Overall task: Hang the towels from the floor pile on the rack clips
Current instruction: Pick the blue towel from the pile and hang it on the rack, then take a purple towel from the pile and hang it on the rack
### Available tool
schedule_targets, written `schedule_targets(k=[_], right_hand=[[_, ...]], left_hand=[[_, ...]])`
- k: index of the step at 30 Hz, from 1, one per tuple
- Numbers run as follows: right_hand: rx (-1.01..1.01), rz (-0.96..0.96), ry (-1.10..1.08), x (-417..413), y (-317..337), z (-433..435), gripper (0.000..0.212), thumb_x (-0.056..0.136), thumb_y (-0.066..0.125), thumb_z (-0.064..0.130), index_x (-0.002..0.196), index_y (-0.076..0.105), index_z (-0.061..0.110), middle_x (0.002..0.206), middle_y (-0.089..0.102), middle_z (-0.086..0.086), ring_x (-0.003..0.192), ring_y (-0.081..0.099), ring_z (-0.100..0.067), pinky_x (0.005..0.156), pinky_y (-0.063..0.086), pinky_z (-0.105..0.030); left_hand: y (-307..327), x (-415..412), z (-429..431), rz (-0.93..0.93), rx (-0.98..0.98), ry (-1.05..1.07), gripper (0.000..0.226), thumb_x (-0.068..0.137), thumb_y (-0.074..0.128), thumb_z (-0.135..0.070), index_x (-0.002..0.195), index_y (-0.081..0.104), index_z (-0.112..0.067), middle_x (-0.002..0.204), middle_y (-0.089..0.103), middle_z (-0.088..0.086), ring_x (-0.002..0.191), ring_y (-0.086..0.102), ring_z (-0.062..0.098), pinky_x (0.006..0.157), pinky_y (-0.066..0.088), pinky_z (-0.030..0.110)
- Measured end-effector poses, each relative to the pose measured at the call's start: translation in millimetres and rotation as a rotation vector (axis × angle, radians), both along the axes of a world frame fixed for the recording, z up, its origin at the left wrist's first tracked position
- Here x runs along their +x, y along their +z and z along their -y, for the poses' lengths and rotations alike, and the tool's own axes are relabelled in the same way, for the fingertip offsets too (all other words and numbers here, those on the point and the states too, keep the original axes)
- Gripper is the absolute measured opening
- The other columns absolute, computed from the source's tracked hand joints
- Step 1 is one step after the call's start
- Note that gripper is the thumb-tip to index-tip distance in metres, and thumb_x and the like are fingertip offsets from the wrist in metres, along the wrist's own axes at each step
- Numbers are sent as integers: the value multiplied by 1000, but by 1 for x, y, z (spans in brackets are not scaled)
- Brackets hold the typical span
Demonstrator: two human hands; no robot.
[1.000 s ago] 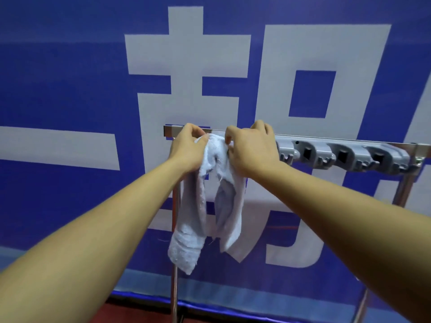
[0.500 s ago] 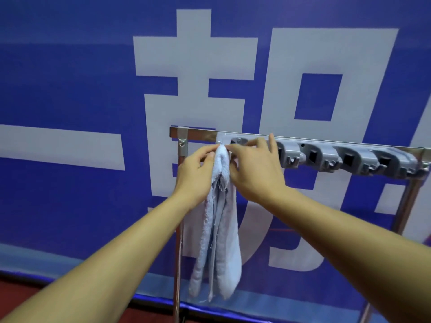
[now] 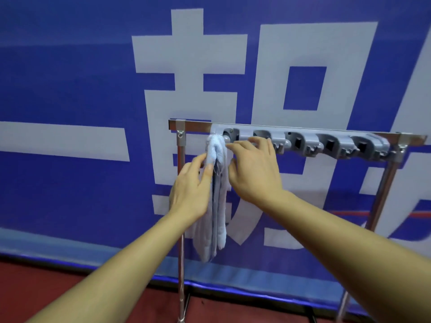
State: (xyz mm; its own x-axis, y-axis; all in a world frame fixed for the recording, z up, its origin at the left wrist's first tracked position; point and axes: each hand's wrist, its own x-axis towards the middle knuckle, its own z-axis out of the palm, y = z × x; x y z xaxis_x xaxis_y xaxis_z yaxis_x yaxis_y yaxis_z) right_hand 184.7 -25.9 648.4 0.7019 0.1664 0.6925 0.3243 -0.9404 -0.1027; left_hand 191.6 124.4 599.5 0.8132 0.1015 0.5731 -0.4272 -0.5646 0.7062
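Fingers (image 3: 245, 144) of both hands, loose and spread, beside a pale towel (image 3: 218, 229) hanging from a rack clip.

A blue banner (image 3: 70, 89) with large white characters fills the background. Before it stands a metal rack (image 3: 196, 125), its top bar carrying a grey strip of clips (image 3: 300, 142) toward 3 o'clock. The towel hangs bunched from the clip at the strip's 9 o'clock end. The left hand (image 3: 189, 192) rests straight fingers on the towel's side; the right hand (image 3: 254, 171) reaches fingertips to the towel's top, gripping nothing. This towel appears hung; the next move probably calls for letting go gently, then reaching toward 6 o'clock for the floor pile, unseen here.
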Motion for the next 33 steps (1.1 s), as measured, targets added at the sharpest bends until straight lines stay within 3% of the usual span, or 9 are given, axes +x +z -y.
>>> schedule_targets(k=[3,6,15,20,24,29,33], right_hand=[[24,-72,15,-18,-22,5,47,95,49,28,140,56,21,139,61,-1,139,35,-33,118,26,-48],[56,-157,49,-39,-47,13,50,97,49,29,146,50,21,147,54,-3,143,29,-31,117,27,-39],[164,-424,91,-109,-155,35,50,99,53,30,148,49,20,142,56,-1,131,40,-29,108,41,-40],[164,-602,79,-142,-231,54,52,99,52,30,150,46,21,144,55,-1,134,41,-28,108,39,-38],[139,-764,45,-162,-310,72,53,95,50,37,146,49,21,137,60,-4,126,50,-32,106,42,-39],[29,-941,22,-185,-407,83,50,95,52,27,144,49,21,130,63,-9,115,54,-36,101,39,-40],[11,-1116,18,-200,-467,83,49,94,54,24,141,52,15,128,64,-13,119,54,-39,103,37,-40]], left_hand=[[-25,-23,-3,-53,35,-14,44,105,36,-49,149,38,-42,142,52,-8,121,57,14,93,52,39],[-43,-49,-11,-127,57,28,44,105,36,-47,148,40,-41,143,51,-10,125,55,15,93,49,37],[-127,-120,-2,-302,175,-23,41,102,38,-51,139,50,-36,132,57,-8,117,57,19,100,46,41],[-206,-154,21,-455,233,-91,45,103,41,-50,146,43,-36,141,54,-3,132,49,18,111,38,44],[-280,-180,35,-617,294,-98,43,104,41,-48,145,47,-34,143,53,-1,134,49,21,111,37,40],[-369,-210,43,-855,257,-16,40,101,46,-44,138,52,-31,133,58,8,124,55,32,103,45,43],[-416,-236,58,-1002,323,-112,37,102,43,-41,137,51,-29,135,57,9,124,55,35,99,47,45]])
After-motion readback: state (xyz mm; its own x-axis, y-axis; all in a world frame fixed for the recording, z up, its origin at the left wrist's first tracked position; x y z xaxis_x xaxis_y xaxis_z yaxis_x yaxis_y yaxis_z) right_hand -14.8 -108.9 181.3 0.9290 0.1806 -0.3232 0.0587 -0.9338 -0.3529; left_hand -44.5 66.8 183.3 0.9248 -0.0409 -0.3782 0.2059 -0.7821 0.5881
